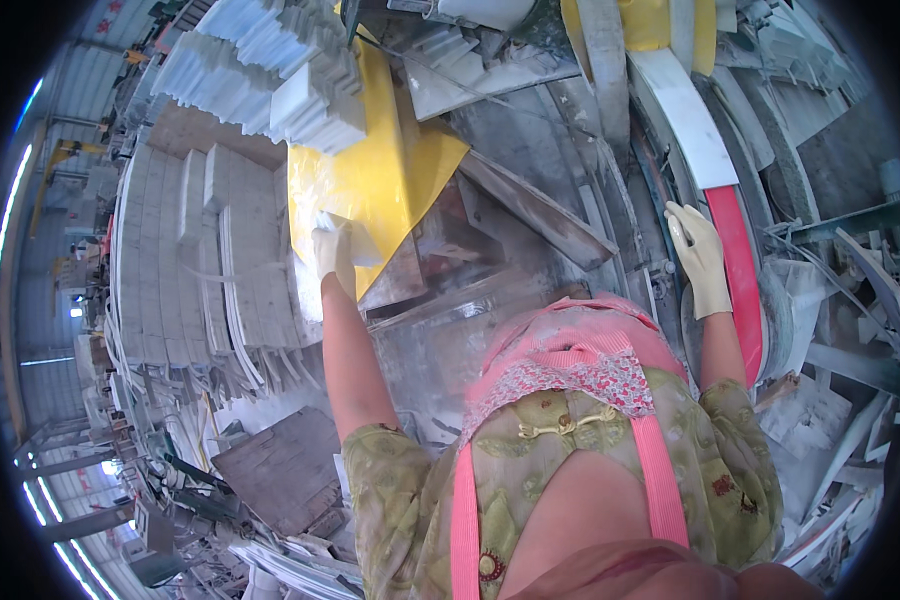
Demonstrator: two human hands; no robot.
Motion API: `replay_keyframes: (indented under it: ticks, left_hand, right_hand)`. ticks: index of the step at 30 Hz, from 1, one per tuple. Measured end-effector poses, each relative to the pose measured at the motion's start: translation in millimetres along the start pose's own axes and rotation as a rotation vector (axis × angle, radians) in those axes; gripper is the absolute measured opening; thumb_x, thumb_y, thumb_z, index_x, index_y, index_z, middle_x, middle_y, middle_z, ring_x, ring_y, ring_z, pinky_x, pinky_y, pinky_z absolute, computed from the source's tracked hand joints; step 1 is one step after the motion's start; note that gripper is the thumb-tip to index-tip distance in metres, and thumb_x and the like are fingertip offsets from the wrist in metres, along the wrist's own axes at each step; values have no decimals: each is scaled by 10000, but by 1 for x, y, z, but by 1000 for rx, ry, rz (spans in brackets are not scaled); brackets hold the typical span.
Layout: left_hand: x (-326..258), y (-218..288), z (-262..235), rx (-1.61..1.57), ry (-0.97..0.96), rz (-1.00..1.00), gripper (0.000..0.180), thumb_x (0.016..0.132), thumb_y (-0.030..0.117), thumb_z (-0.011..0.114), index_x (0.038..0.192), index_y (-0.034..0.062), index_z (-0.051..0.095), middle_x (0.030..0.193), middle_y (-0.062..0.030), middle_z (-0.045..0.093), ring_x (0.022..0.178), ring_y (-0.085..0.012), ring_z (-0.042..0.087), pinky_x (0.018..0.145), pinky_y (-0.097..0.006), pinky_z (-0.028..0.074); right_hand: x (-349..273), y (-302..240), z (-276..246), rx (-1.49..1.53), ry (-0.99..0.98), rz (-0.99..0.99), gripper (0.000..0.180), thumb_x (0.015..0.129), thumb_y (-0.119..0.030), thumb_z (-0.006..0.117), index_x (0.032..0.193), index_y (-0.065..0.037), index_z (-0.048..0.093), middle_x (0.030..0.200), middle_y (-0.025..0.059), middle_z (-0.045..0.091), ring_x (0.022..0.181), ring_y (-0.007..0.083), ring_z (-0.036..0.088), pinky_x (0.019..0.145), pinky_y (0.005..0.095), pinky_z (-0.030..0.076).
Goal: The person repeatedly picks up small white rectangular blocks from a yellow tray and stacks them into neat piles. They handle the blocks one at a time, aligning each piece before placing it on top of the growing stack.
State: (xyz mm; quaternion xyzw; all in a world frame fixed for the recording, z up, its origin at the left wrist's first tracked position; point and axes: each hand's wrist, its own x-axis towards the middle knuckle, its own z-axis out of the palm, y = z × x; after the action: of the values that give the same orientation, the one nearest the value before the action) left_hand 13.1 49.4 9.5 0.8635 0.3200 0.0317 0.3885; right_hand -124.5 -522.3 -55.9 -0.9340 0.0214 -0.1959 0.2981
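My left hand [333, 252], in a cream glove, grips a small white stone tile [358, 240]. It holds the tile over a yellow sheet [355, 190], whose surface looks wet and shiny. Beside a red conveyor belt [737, 270] is my right hand [698, 255], also gloved. Its fingers are stretched out and loosely bent, and no object shows in them. Farther along that belt lies a long white stone strip [685, 120], beyond the right fingertips.
Stacks of white tiles [315, 105] stand at the sheet's far end. Left of it are piled grey-white slabs [165, 270]. A tilted board [540, 210] rests between the sheet and the conveyor. A flat brown board [280, 470] lies at lower left. Stone offcuts [820, 420] lie at right.
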Motion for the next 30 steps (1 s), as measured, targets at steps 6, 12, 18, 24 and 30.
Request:
replay_keyframes:
  ticks: [6, 12, 18, 24, 30]
  left_hand:
    - [-33, 39, 8, 176, 90, -57, 597, 829, 280, 607, 1298, -75, 504, 1223, -284, 630, 1130, -379, 630, 947, -436, 495]
    - [-20, 26, 18, 262, 206, -22, 591, 801, 323, 598, 1265, -43, 585, 1217, -275, 647, 1126, -409, 627, 954, -439, 485]
    - [38, -27, 13, 354, 75, 247, 499, 799, 315, 603, 1118, -65, 656, 1113, -277, 679, 1049, -420, 644, 908, -457, 495]
    - [21, -16, 15, 142, 142, 126, 510, 776, 264, 589, 1138, -88, 654, 1078, -281, 684, 1009, -416, 642, 900, -443, 487]
    - [0, 2, 11, 147, 133, 130, 535, 777, 256, 588, 1172, -102, 628, 1111, -285, 674, 1022, -416, 636, 895, -444, 488]
  right_hand:
    - [8, 20, -2, 63, -53, -163, 266, 918, -189, 682, 1137, -42, 710, 1041, 160, 726, 1056, 371, 662, 975, 444, 494]
    - [10, 25, 1, 168, -89, -104, 272, 922, -204, 679, 1134, -37, 709, 1060, 162, 722, 1076, 364, 650, 969, 432, 488]
    - [6, 14, -5, 220, -68, -63, 304, 932, -208, 661, 1181, -35, 680, 947, 171, 674, 942, 358, 639, 825, 430, 487]
    - [6, 12, -6, -1, -148, -80, 284, 930, -244, 660, 1146, -66, 708, 1089, 167, 704, 1103, 379, 627, 961, 448, 474]
    - [3, 9, -10, 18, -121, -111, 299, 971, -318, 581, 1054, -67, 721, 1030, 178, 712, 1140, 391, 608, 947, 475, 477]
